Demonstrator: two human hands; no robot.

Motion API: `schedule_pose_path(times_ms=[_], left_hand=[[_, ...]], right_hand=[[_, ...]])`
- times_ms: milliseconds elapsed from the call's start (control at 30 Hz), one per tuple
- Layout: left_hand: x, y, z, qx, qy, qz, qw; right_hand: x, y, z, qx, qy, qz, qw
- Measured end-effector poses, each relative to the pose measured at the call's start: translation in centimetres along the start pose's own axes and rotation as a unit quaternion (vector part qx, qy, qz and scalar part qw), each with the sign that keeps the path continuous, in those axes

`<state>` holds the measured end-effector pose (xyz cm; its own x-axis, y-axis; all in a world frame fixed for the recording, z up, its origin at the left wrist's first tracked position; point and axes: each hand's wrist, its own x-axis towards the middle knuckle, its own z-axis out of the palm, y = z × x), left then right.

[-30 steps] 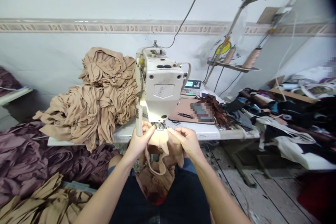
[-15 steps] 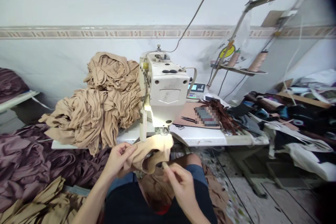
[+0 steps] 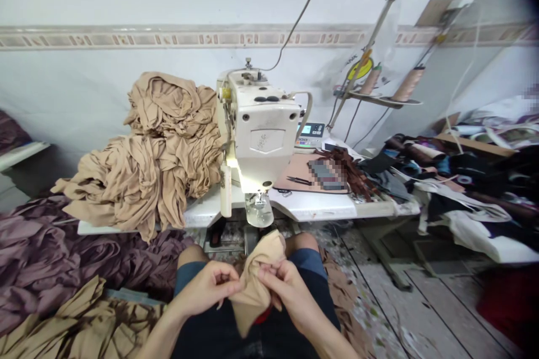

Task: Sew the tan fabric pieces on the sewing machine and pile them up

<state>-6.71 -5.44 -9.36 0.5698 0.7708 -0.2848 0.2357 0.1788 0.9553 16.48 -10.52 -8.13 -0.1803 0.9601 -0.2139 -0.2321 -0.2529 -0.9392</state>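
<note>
A small tan fabric piece (image 3: 256, 277) hangs folded above my lap, in front of the sewing machine (image 3: 265, 134). My left hand (image 3: 213, 287) pinches its left edge between thumb and fingers. On the other side, my right hand (image 3: 286, 286) grips the gathered cloth with bent fingers. The lower corner of the fabric dangles between both hands. Beyond it, the lit rounded bed of the machine (image 3: 259, 216) shows bare under the needle area, apart from the cloth.
Tan garments (image 3: 138, 174) are heaped on the table's left. Purple fabric (image 3: 37, 269) and more tan cloth (image 3: 84, 325) lie lower left. A blurred flat object (image 3: 327, 174) and tweezers (image 3: 298, 180) rest on a board at right. Thread cones (image 3: 408, 84) stand on a rack.
The fabric has come away from the machine bed, down toward my lap, and is now bunched. My right hand has moved up onto the cloth; my left hand has shifted right and lower.
</note>
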Motion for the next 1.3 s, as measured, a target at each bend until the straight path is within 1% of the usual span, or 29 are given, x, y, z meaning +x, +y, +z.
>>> schedule_pose_path(times_ms=[33, 67, 133, 167, 200, 233, 267, 300, 333, 400, 433, 467, 500, 533, 600, 667, 733, 800, 833, 900, 1000, 1067, 1133, 1200, 1267, 1300], left_hand=[[0.1, 0.0, 0.0, 0.021, -0.012, 0.009, 1.000], [0.3, 0.2, 0.0, 0.035, 0.003, 0.022, 0.999], [1.0, 0.6, 0.3, 0.044, 0.083, 0.051, 0.994], [1.5, 0.8, 0.7, 0.040, 0.121, 0.065, 0.990], [2.0, 0.9, 1.3, 0.032, 0.141, 0.078, 0.986], [2.5, 0.9, 2.0, 0.023, 0.139, 0.086, 0.986], [2.9, 0.8, 3.0, 0.017, 0.115, 0.087, 0.989], [3.1, 0.6, 4.0, 0.016, 0.071, 0.084, 0.994], [3.3, 0.2, 5.1, 0.021, 0.012, 0.079, 0.997], [3.3, -0.8, 7.1, 0.035, -0.123, 0.063, 0.990], [3.2, -1.2, 7.7, 0.037, -0.178, 0.055, 0.982], [2.9, -1.7, 8.1, 0.033, -0.213, 0.044, 0.975], [2.7, -2.0, 8.3, 0.022, -0.230, 0.030, 0.972], [2.4, -2.2, 8.2, 0.005, -0.230, 0.013, 0.973], [1.7, -2.4, 7.5, -0.033, -0.203, -0.018, 0.978], [1.0, -2.3, 6.6, -0.081, -0.206, -0.057, 0.973], [0.4, -2.2, 6.0, -0.128, -0.243, -0.096, 0.957], [-0.1, -2.0, 5.7, -0.165, -0.294, -0.114, 0.935], [-0.2, -1.8, 5.7, -0.174, -0.310, -0.107, 0.929], [-0.4, -1.2, 5.7, -0.176, -0.314, -0.067, 0.931], [-0.4, 0.6, 5.1, -0.144, -0.276, -0.001, 0.950], [-0.5, 1.9, 4.3, -0.119, -0.248, 0.015, 0.961], [-0.7, 2.9, 3.6, -0.099, -0.235, 0.016, 0.967], [-0.8, 3.4, 3.6, -0.086, -0.262, 0.010, 0.961], [-0.5, 3.5, 4.4, -0.071, -0.312, 0.006, 0.947], [-0.2, 3.4, 5.1, -0.065, -0.311, 0.011, 0.948]], right_hand=[[-0.6, -0.1, -0.8, -0.039, -0.006, 0.000, 0.999], [-1.1, -0.2, -1.5, -0.081, -0.010, -0.006, 0.997], [-2.0, -0.9, -2.4, -0.195, -0.024, -0.010, 0.980], [-2.5, -1.4, -2.6, -0.272, -0.042, -0.004, 0.961], [-2.9, -2.0, -2.6, -0.355, -0.067, 0.004, 0.932], [-3.3, -2.6, -2.5, -0.432, -0.098, 0.007, 0.896], [-3.7, -3.4, -2.3, -0.491, -0.134, 0.002, 0.861], [-4.1, -4.2, -2.0, -0.526, -0.174, -0.014, 0.833], [-4.4, -5.0, -1.7, -0.542, -0.208, -0.039, 0.813], [-4.8, -6.6, -1.3, -0.551, -0.251, -0.089, 0.791], [-5.0, -7.3, -1.2, -0.555, -0.259, -0.105, 0.783], [-5.1, -7.9, -1.3, -0.560, -0.261, -0.114, 0.778], [-5.1, -8.4, -1.4, -0.563, -0.261, -0.116, 0.775], [-5.1, -8.8, -1.7, -0.561, -0.261, -0.113, 0.777], [-5.0, -9.4, -2.2, -0.543, -0.261, -0.108, 0.791], [-4.9, -9.5, -2.4, -0.525, -0.258, -0.112, 0.803], [-4.8, -9.4, -2.3, -0.511, -0.262, -0.127, 0.809], [-4.8, -9.2, -1.8, -0.486, -0.280, -0.145, 0.815], [-4.8, -9.0, -1.6, -0.470, -0.288, -0.153, 0.820], [-4.7, -9.0, -1.3, -0.439, -0.298, -0.157, 0.833], [-4.8, -9.5, -1.8, -0.405, -0.296, -0.144, 0.853], [-4.9, -10.2, -2.5, -0.396, -0.281, -0.135, 0.864], [-5.1, -11.0, -3.2, -0.411, -0.253, -0.131, 0.866], [-5.2, -11.4, -3.4, -0.429, -0.233, -0.131, 0.863], [-5.1, -11.4, -3.0, -0.418, -0.244, -0.132, 0.865], [-5.0, -11.3, -2.7, -0.399, -0.258, -0.133, 0.870]])
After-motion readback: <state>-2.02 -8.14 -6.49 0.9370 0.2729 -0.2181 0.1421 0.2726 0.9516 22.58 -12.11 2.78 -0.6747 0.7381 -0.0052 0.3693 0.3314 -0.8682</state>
